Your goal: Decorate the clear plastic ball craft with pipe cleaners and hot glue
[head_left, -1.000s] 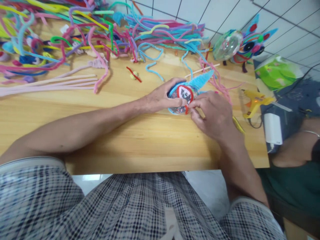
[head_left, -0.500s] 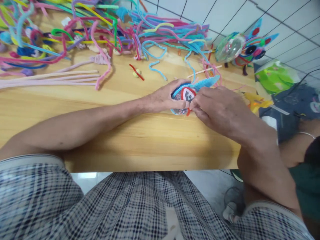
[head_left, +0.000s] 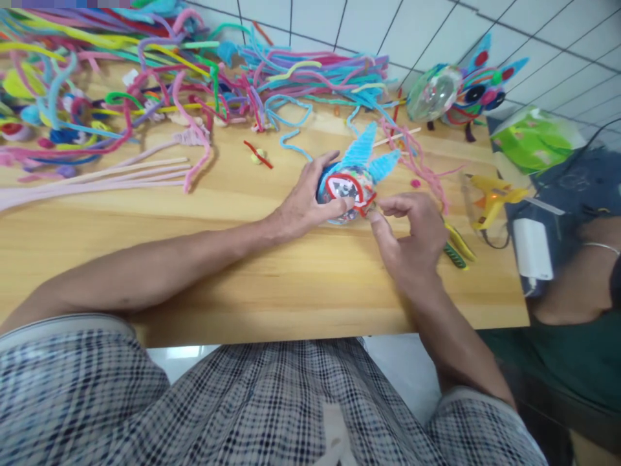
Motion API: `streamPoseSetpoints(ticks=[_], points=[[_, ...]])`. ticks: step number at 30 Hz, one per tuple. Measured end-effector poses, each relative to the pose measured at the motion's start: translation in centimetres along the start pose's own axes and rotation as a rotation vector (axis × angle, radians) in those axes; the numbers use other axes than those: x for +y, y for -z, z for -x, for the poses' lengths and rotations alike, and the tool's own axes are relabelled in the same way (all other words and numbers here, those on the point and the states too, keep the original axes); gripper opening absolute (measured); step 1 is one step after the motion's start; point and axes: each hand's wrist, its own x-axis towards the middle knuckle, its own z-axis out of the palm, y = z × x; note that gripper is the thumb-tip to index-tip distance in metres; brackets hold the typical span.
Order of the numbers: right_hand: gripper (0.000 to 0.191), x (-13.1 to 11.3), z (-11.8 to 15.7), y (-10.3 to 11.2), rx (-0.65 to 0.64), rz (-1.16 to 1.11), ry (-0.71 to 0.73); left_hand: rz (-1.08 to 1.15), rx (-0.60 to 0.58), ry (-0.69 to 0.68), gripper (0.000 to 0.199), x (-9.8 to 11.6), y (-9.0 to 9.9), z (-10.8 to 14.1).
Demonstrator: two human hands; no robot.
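My left hand [head_left: 310, 200] is wrapped round a small craft animal head [head_left: 345, 189] made from a clear round shell, its thumb lying across the front. Two blue pipe-cleaner ears [head_left: 361, 149] stand up from it, and a red pipe cleaner [head_left: 358, 180] outlines a white patch on its face. At the lower right edge of the head, my right hand [head_left: 412, 233] has its thumb and forefinger drawn close in a pinch at the red trim. What lies exactly between those fingertips is small and hard to see.
Pipe cleaners [head_left: 320, 71] are heaped along the back and left. A finished craft animal [head_left: 460, 94] stands at the back right. A yellow glue gun [head_left: 495, 197], pliers [head_left: 458, 246] and a white box [head_left: 532, 249] lie to the right. Another person's arm [head_left: 577, 272] is beside the table.
My right hand has drawn back and lower, uncovering both ears and the face. The head has turned so its ears point more upward. The view has shifted, showing the pliers and glue gun.
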Motion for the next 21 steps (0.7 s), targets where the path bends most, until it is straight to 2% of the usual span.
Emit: streamPoseSetpoints(ticks=[8, 21], points=[[0.017, -0.6, 0.96, -1.08, -0.031, -0.042, -0.078, -0.069, -0.001, 0.01, 0.096, 0.39, -0.19, 0.6], [0.019, -0.41, 1.04, -1.18, -0.048, 0.034, -0.016, -0.016, -0.032, 0.016, 0.098, 0.62, -0.2, 0.48]])
